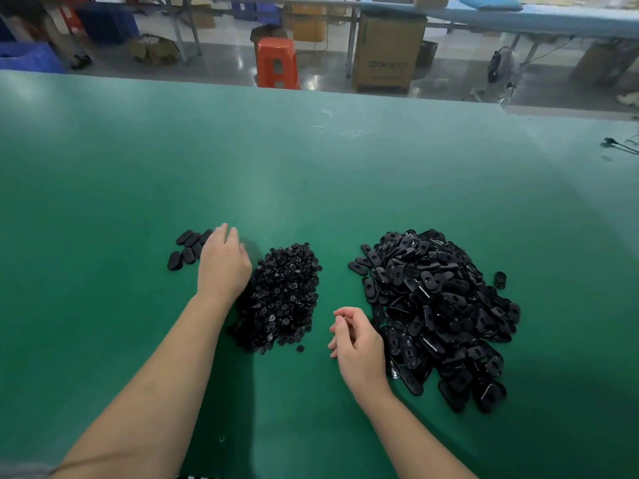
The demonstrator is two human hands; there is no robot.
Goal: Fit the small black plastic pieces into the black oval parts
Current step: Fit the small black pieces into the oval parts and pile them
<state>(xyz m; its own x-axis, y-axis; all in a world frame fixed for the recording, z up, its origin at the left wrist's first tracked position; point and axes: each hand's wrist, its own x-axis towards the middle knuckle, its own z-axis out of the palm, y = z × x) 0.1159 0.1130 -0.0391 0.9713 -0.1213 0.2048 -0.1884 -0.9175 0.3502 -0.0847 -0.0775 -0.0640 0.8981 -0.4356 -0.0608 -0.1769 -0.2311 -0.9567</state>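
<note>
While the left hand [224, 264] reaches with relaxed, straight fingers over a few oval parts laid flat [188, 248] on the green worktop [311, 167], the right hand [356, 340] hangs loosely curled, holding nothing visible. Between them sits the heap of small black pieces [280, 299]; the big pile of oval parts [439, 312] lies just right of the right hand.

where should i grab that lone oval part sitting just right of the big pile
Pinch the lone oval part across its narrow width, on the two long edges, coming from above. It lies flat on the green table, apart from the big pile, so fingers likely have room on both sides.
</note>
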